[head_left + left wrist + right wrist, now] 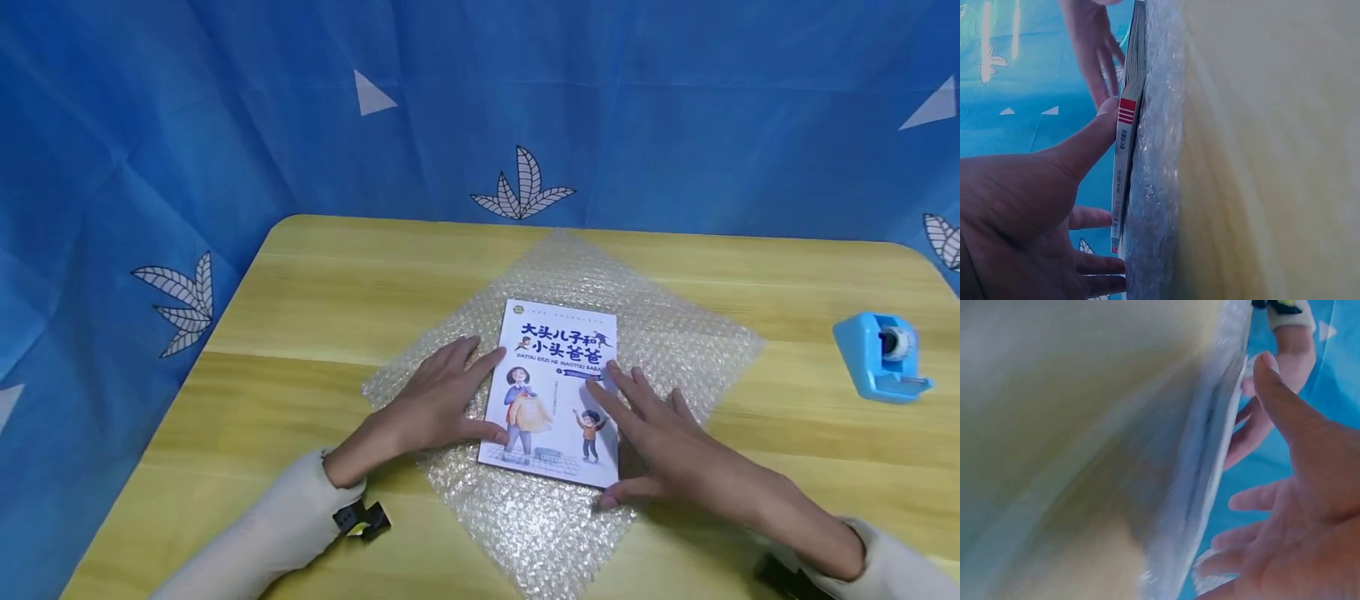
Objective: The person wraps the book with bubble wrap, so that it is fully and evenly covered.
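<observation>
A thin children's book with an illustrated white cover lies face up on a sheet of bubble wrap, slightly tilted. My left hand is at its left side, thumb on the lower left edge and fingers spread near the upper left. In the left wrist view the thumb tip meets the book's spine. Over the book's right edge my right hand reaches with fingers spread, fingertips over the cover and thumb by the lower right corner. The right wrist view shows its fingers parted beside the book's edge.
The bubble wrap lies turned like a diamond on the yellow wood-grain table. A light blue tape dispenser with a roll of tape stands at the right. Behind the table hangs a blue cloth with leaf and triangle prints.
</observation>
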`<action>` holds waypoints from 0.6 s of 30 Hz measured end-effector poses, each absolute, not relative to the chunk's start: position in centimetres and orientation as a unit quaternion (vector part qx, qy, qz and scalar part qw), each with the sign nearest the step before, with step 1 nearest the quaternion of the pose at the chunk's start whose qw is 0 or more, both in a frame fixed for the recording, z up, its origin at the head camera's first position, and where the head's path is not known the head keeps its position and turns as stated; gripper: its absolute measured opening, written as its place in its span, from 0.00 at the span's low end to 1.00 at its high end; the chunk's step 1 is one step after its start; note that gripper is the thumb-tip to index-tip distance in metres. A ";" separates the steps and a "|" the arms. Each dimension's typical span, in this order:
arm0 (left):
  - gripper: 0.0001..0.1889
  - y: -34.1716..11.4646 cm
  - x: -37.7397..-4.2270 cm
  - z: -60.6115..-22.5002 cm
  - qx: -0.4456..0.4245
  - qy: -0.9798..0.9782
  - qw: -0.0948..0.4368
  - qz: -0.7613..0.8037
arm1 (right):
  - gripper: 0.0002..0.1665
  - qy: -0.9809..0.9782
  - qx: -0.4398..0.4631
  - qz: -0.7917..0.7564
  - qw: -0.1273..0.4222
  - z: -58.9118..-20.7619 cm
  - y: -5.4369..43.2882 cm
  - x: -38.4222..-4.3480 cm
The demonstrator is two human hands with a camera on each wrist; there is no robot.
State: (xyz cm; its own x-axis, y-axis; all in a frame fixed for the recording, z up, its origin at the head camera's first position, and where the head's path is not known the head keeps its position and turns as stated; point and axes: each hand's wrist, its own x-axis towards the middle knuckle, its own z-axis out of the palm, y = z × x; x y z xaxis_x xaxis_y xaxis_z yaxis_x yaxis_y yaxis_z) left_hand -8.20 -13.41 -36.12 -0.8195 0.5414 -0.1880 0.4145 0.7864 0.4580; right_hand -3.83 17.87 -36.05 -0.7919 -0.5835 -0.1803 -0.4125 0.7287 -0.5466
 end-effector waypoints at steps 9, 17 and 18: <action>0.56 -13.5 -8.0 -36.3 0.264 0.930 0.157 0.202 | 0.77 0.889 -0.376 -0.210 0.157 -36.9 17.3 -1.2; 0.56 -13.3 -8.2 -36.2 0.266 0.930 0.159 0.197 | 0.74 0.868 -0.440 -0.196 0.118 -37.5 17.3 -0.1; 0.56 -13.3 -8.2 -36.2 0.265 0.930 0.159 0.197 | 0.74 0.867 -0.445 -0.193 0.113 -37.6 17.3 -0.1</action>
State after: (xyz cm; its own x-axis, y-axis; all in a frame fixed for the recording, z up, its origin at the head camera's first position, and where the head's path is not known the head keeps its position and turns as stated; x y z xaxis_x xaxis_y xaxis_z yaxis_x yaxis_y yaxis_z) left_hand -8.23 -13.31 -36.18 -0.8087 0.5562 -0.1917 0.4311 0.7820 0.4501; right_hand -0.12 17.34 -37.57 -0.5789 -0.8150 -0.0256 -0.7276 0.5304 -0.4351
